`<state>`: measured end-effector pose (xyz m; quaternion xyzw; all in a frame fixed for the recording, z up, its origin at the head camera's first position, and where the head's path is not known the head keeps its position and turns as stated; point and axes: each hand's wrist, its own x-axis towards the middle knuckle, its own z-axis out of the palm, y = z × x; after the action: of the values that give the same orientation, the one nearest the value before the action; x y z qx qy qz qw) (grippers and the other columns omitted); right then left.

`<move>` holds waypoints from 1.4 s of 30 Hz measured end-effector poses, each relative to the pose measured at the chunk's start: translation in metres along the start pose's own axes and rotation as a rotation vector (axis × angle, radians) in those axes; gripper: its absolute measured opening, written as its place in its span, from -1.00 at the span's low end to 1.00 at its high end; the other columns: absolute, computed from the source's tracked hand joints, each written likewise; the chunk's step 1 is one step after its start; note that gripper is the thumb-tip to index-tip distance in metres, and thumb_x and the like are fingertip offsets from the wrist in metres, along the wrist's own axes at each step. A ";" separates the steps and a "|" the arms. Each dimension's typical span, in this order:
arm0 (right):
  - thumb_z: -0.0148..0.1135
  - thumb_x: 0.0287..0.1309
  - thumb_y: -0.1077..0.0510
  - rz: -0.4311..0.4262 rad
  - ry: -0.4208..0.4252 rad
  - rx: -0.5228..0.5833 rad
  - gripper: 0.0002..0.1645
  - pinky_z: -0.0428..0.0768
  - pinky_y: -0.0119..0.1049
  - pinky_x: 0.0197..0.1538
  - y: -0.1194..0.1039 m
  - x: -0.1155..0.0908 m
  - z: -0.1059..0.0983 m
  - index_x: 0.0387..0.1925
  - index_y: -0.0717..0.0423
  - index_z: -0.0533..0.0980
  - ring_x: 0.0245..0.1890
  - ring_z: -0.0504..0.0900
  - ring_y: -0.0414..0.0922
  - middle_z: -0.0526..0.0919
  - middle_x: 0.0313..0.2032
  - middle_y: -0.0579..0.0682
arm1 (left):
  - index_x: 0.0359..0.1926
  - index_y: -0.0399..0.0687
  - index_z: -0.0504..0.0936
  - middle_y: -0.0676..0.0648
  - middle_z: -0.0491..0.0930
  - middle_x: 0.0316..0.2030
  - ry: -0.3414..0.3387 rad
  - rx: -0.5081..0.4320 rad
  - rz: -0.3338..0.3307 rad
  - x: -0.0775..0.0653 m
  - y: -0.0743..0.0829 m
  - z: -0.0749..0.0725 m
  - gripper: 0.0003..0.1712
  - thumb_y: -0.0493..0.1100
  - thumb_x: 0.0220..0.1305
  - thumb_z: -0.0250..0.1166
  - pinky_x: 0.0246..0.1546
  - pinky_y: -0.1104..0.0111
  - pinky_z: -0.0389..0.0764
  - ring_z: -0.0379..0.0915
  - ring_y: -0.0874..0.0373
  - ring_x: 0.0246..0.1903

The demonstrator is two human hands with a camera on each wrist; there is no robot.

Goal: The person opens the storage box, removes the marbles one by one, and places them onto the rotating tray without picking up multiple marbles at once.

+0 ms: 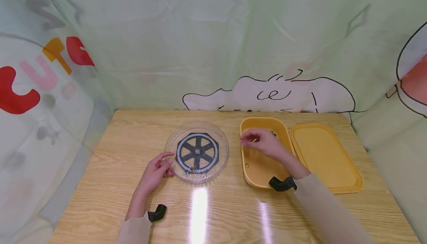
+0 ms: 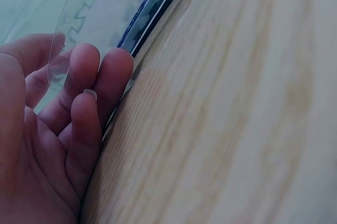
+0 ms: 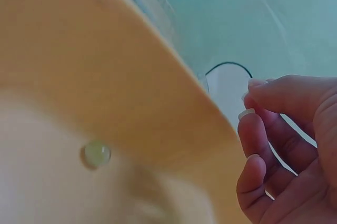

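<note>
Head view: at far left, hung cloth (image 1: 166,44) carries bright letters (image 1: 46,73); it also backs the far edge. Wood-grain worktop (image 1: 123,155), pale streaks of reflected light near its front. Left hand (image 1: 155,171) at the near-left rim of a round clear dish (image 1: 224,144); grip slack, fingers loosely bent. Dark spoked piece (image 1: 197,151) within, small beads (image 1: 204,176) toward the near side. Next, yellow bin (image 1: 265,170), a greenish bead (image 1: 247,165) on its floor. Right hand (image 1: 265,143) above its left part, grip drawn together at the tips; cannot tell whether it holds anything. Rightmost on the wood: flat yellow lid (image 1: 321,155), beside the bin.
</note>
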<state>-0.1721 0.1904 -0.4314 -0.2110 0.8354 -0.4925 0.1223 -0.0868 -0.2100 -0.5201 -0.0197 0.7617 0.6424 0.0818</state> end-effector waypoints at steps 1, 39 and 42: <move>0.36 0.17 0.36 -0.004 -0.005 -0.005 -0.79 0.56 -0.37 -0.18 0.002 -0.001 -0.002 -0.13 0.32 0.64 -0.26 0.58 -0.06 0.70 -0.26 0.06 | 0.21 0.02 0.55 -0.19 0.59 -0.47 -0.001 -0.001 -0.003 0.000 -0.001 0.000 -0.66 -0.12 0.47 0.19 -0.34 0.30 0.65 0.60 0.01 -0.44; 0.57 -0.05 0.15 0.042 -0.408 -0.268 -0.74 0.45 -0.38 -0.31 0.042 0.005 0.002 -0.42 0.09 0.58 -0.46 0.48 -0.24 0.54 -0.52 -0.19 | 0.20 -0.02 0.55 -0.18 0.58 -0.49 -0.007 -0.025 0.008 0.000 -0.001 -0.001 -0.66 -0.13 0.47 0.19 -0.32 0.27 0.66 0.60 0.02 -0.45; 0.54 -0.04 0.22 0.041 -0.387 -0.286 -0.79 0.46 -0.38 -0.31 0.042 0.005 0.003 -0.44 0.08 0.58 -0.47 0.49 -0.24 0.55 -0.54 -0.19 | 0.20 -0.01 0.55 -0.18 0.58 -0.49 -0.008 -0.021 0.010 0.000 -0.001 -0.001 -0.67 -0.14 0.47 0.18 -0.33 0.27 0.66 0.60 0.02 -0.45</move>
<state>-0.1855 0.2035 -0.4694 -0.2994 0.8618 -0.3171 0.2591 -0.0870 -0.2111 -0.5206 -0.0143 0.7546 0.6510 0.0813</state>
